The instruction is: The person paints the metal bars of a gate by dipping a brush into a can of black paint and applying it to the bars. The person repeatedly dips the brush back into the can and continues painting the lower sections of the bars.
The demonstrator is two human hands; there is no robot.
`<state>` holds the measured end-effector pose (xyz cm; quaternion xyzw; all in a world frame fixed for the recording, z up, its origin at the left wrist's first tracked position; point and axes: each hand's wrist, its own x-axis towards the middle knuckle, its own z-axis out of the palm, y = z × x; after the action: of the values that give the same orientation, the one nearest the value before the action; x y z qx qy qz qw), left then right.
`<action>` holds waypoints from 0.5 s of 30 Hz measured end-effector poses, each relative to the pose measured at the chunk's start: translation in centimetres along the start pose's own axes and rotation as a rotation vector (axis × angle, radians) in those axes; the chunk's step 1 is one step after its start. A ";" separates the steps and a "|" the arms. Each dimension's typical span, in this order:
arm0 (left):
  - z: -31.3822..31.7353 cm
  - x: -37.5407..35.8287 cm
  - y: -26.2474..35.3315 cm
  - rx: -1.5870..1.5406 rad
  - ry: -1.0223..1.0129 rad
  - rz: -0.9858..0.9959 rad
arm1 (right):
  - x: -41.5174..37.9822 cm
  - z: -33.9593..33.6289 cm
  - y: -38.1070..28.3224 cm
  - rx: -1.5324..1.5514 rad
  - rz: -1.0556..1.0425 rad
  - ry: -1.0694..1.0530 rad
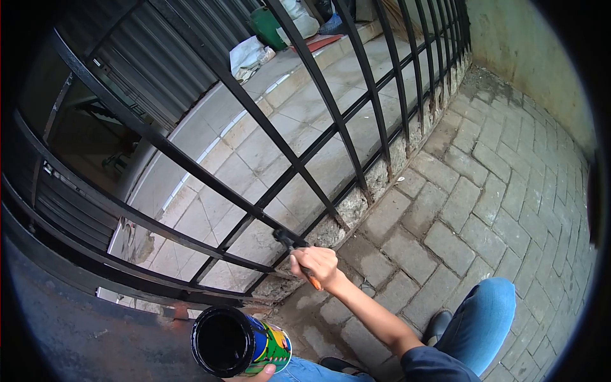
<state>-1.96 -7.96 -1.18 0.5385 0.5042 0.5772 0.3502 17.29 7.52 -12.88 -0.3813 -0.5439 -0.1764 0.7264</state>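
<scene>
We held a paintbrush [293, 241] in our right hand [316, 264], the grip closed around its handle, with the orange end [314, 281] sticking out below the fist. The dark head of the brush was at the lower part of a slanting black bar [258, 213] of the metal railing [298, 164], just above the rough concrete curb [334, 232]; we could not tell exactly how much of the bristles touched the metal.

Our left hand [259, 374] showed only in part at the bottom of the view, its grip pinching the lower side of an open paint can [272, 345]. The can had a blue, green and yellow label and a blackened rim, and its dark mouth was tilted toward us, near the railing's lower end and well apart from the brush. Glossy black paint [223, 342] showed inside it.

On our side of the curb lay the brick paving [449, 245], its far edge meeting a pale wall [534, 63]. Our bent knee [493, 315] in blue jeans and a dark shoe [437, 326] were over it. Beyond the bars was a tiled floor [254, 181] with a raised step, where white sacks [248, 57] lay beside a green container [267, 28], in front of corrugated metal [149, 51].
</scene>
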 end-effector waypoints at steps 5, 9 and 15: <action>-0.1 0.1 -0.2 0.044 0.025 0.012 | 2.0 0.3 -0.5 0.022 -0.094 0.084; 0.1 0.2 0.0 0.018 -0.001 0.007 | -1.9 -0.4 0.7 -0.026 -0.050 0.002; -0.8 0.1 -0.7 0.038 -0.027 0.029 | -0.4 -0.7 0.0 0.011 0.003 0.018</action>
<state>-2.85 -7.88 -1.72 0.5599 0.5026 0.5652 0.3384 17.62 6.93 -13.38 -0.3763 -0.5379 -0.1756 0.7337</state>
